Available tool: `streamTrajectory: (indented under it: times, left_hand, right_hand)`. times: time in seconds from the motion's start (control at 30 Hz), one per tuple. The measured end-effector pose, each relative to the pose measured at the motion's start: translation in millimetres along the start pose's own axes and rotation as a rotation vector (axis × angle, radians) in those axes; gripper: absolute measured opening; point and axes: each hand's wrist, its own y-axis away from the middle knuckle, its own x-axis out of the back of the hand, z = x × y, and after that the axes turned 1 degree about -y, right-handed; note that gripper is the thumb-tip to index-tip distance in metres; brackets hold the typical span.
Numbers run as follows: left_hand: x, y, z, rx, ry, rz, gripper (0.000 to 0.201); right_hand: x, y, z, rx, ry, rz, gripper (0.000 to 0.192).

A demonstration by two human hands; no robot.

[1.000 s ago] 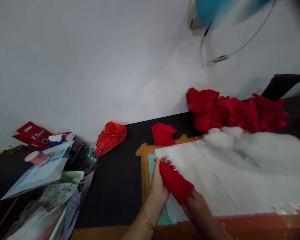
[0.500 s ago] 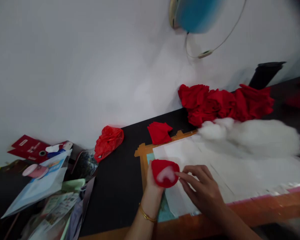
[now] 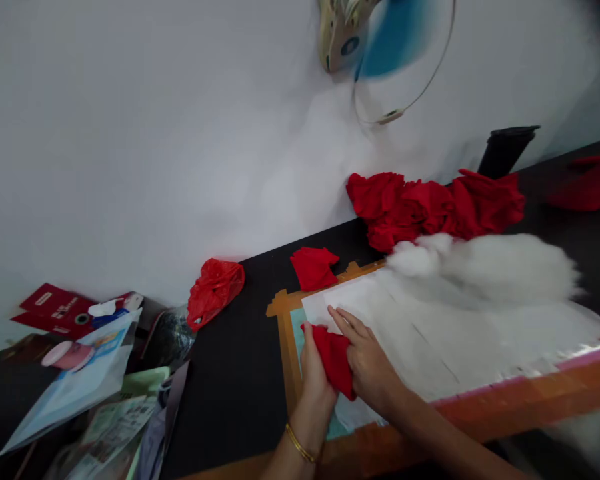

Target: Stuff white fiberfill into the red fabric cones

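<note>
A small red fabric pouch (image 3: 334, 360) is held between both hands above the left end of the white sheet. My left hand (image 3: 314, 373) wraps its palm and fingers around the pouch's left side, a gold bangle on the wrist. Against the right side presses my right hand (image 3: 370, 363), gripping the cloth, with its index and middle fingers reaching past the top edge. The pouch's opening and whatever is inside are hidden from view. To the right, a big heap of white fluffy stuffing (image 3: 510, 267) rests on the white sheet (image 3: 410, 347).
Orange tape (image 3: 520, 413) borders the sheet on the black table (image 3: 220, 387). Behind lie a small red cloth stack (image 3: 314, 268) and a large red fabric pile (image 3: 430, 207). Leftward are a red plastic bag (image 3: 215, 290), a pink spool (image 3: 69, 355) and a green basket (image 3: 150, 379). A blurred blue fan (image 3: 395, 40) hangs above.
The pouch has turned, so the white stuffing seen in its opening no longer shows. My right hand has moved left from the rim onto the pouch's side. The view has shifted slightly.
</note>
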Motion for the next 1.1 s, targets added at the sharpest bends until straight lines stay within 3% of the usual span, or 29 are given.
streamTrajectory:
  times: [0.23, 0.37, 0.47, 0.6, 0.7, 0.9, 1.1]
  left_hand:
    - [-8.2, 15, -6, -0.161, -0.044, -0.007, 0.041]
    - [-11.8, 15, -6, -0.111, 0.021, 0.099, 0.035]
    - [-13.2, 15, -8, -0.096, 0.066, 0.105, 0.031]
    - [-12.9, 12, -11, -0.068, 0.107, 0.052, 0.033]
    - [-10.4, 10, -10, -0.042, 0.137, 0.056, 0.032]
    - [-1.9, 4, -4, -0.001, 0.114, -0.038, 0.019]
    - [10.0, -13, 6, 0.051, 0.180, -0.106, 0.024]
  right_hand:
    - [-1, 9, 0, -0.156, -0.214, 0.266, 0.045]
    - [-6, 13, 1, -0.192, -0.278, 0.374, 0.024]
    - [-12, 16, 2, -0.264, -0.380, 0.398, 0.020]
    - [-17, 18, 3, -0.433, -0.569, 0.408, 0.050]
    - [-18, 17, 7, -0.502, -0.623, 0.353, 0.048]
    - [-9, 8, 17, -0.372, -0.437, 0.214, 0.020]
    - [19, 7, 10, -0.219, -0.342, 0.203, 0.018]
